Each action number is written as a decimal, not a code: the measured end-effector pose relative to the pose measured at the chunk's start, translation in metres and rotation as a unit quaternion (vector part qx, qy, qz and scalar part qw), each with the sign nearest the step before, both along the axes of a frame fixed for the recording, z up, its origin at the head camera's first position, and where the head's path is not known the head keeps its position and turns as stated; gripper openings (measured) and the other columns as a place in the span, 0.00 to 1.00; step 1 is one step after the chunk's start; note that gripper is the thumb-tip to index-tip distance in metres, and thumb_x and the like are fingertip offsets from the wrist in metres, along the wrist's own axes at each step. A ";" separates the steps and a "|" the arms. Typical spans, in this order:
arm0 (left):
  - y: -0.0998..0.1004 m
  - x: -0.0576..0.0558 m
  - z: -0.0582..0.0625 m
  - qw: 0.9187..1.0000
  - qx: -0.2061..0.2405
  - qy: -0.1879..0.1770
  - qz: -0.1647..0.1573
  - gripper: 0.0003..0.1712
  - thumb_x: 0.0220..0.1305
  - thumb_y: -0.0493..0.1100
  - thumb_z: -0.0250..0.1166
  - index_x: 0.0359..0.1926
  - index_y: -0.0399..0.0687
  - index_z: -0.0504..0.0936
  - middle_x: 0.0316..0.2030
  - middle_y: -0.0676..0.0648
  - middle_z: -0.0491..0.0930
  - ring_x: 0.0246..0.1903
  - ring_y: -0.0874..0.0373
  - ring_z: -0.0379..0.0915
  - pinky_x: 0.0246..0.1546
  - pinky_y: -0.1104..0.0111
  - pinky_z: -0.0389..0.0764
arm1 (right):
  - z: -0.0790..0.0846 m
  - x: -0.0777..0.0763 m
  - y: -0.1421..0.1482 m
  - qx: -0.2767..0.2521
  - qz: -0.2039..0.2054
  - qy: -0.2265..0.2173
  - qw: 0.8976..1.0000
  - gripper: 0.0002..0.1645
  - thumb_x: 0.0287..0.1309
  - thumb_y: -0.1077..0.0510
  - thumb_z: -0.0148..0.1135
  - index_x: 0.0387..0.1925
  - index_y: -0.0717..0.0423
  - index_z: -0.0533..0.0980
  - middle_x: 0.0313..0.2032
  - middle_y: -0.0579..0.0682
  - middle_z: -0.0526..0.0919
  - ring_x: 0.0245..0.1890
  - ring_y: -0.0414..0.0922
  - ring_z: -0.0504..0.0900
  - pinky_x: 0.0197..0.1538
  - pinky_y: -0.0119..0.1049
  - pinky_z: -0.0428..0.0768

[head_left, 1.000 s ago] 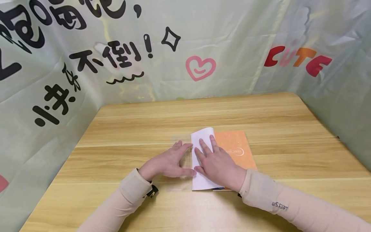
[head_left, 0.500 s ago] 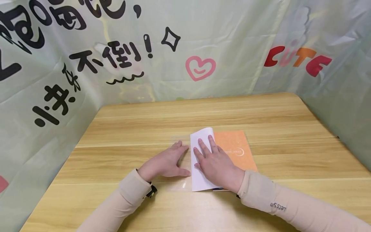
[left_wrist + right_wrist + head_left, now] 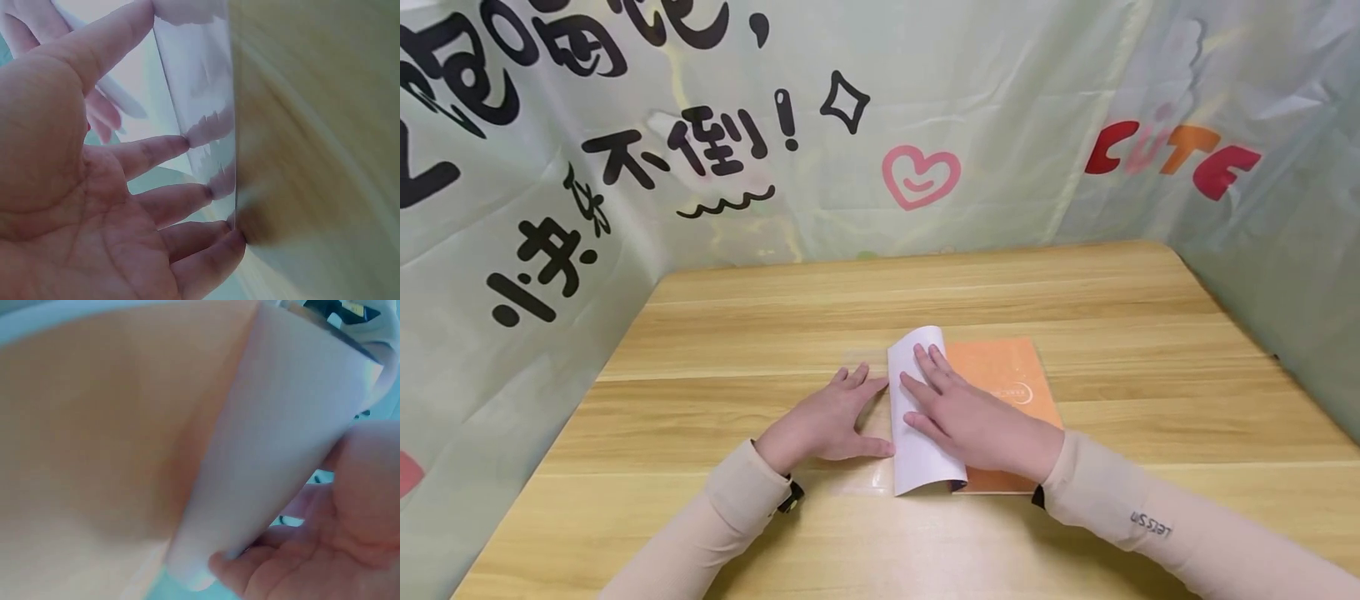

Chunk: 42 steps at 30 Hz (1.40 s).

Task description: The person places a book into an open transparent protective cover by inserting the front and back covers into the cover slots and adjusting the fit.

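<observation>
An orange booklet (image 3: 1000,367) lies on the table, with a white leaf (image 3: 913,400) curled over its left part. Clear plastic film (image 3: 868,479) sticks out to the left from under the leaf. My left hand (image 3: 823,421) has thumb and fingers spread at the leaf's left edge. In the left wrist view, its fingertips (image 3: 203,194) touch the clear film and the leaf's edge. My right hand (image 3: 977,412) rests with extended fingers on top of the white leaf. The right wrist view shows the curled leaf (image 3: 262,437) standing up from the orange cover (image 3: 112,437).
The wooden table (image 3: 760,317) extends around the booklet on all sides. A pale printed curtain (image 3: 1000,100) hangs behind the table and along both sides.
My right hand has shifted slightly right and turned, its fingers now closer together. The white leaf bulges up more at its near and far ends. My left hand has moved barely leftward.
</observation>
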<state>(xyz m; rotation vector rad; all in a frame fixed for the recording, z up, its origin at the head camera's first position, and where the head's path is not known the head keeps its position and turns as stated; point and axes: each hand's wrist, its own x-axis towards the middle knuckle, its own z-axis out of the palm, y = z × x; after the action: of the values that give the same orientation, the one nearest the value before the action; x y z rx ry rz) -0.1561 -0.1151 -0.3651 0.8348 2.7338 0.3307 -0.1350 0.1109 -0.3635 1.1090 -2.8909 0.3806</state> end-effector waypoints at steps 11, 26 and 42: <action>-0.005 0.001 0.001 1.000 0.004 -0.012 0.003 0.56 0.53 0.73 0.61 0.74 0.48 0.57 0.72 0.36 0.48 0.68 0.34 0.43 0.59 0.44 0.58 | 0.003 -0.011 0.038 -0.096 -0.005 -0.168 0.981 0.52 0.66 0.33 0.48 0.76 0.56 0.41 0.74 0.56 0.33 0.70 0.50 0.47 0.65 0.44 0.59; -0.008 0.000 -0.002 1.000 0.022 -0.012 -0.002 0.55 0.55 0.73 0.60 0.74 0.48 0.57 0.71 0.35 0.49 0.68 0.35 0.42 0.61 0.45 0.57 | 0.008 -0.017 0.045 -0.071 0.020 -0.187 0.980 0.57 0.61 0.32 0.54 0.76 0.57 0.40 0.73 0.58 0.35 0.70 0.50 0.48 0.66 0.43 0.57; -0.010 -0.002 -0.004 0.999 0.029 -0.018 -0.003 0.55 0.54 0.73 0.59 0.74 0.49 0.57 0.72 0.36 0.48 0.68 0.36 0.41 0.60 0.44 0.57 | 0.011 -0.016 0.041 -0.051 0.010 -0.181 0.982 0.59 0.59 0.32 0.57 0.75 0.61 0.43 0.72 0.63 0.39 0.68 0.52 0.55 0.64 0.43 0.60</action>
<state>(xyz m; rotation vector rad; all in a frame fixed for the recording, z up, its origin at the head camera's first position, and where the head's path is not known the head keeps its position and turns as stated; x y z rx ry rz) -0.1581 -0.1249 -0.3694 0.8444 2.6990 0.4207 -0.1514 0.1520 -0.3526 1.1598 -3.1191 0.8019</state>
